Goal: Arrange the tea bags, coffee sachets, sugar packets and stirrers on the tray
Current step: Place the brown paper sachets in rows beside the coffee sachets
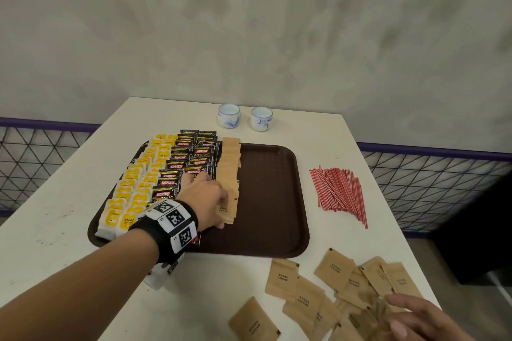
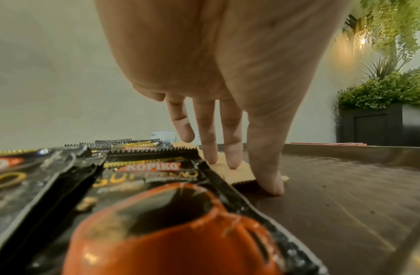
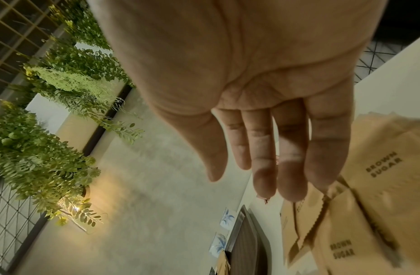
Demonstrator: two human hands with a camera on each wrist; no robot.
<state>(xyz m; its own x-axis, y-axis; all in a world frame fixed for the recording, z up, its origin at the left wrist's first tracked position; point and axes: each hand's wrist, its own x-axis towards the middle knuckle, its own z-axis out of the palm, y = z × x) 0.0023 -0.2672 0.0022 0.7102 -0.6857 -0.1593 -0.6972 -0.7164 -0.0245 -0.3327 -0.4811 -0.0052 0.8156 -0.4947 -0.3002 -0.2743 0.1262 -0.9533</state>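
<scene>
A brown tray point(image 1: 273, 202) holds columns of yellow tea bags point(image 1: 130, 191), black coffee sachets point(image 1: 188, 163) and a row of brown sugar packets point(image 1: 228, 169). My left hand point(image 1: 210, 199) presses straight fingers point(image 2: 232, 148) down on the nearest sugar packet point(image 2: 239, 174) in that row, thumb on the tray floor. Loose brown sugar packets point(image 1: 332, 293) lie scattered on the table in front of the tray. My right hand point(image 1: 410, 318) hovers over them at the lower right, fingers point(image 3: 291, 167) straight and holding nothing. Red-and-white stirrers point(image 1: 339, 191) lie in a pile right of the tray.
Two white cups with blue flowers point(image 1: 228, 115) point(image 1: 261, 118) stand behind the tray. The right half of the tray floor point(image 2: 345, 186) is bare. The white table point(image 1: 55, 230) ends at a mesh railing point(image 1: 415, 174) on both sides.
</scene>
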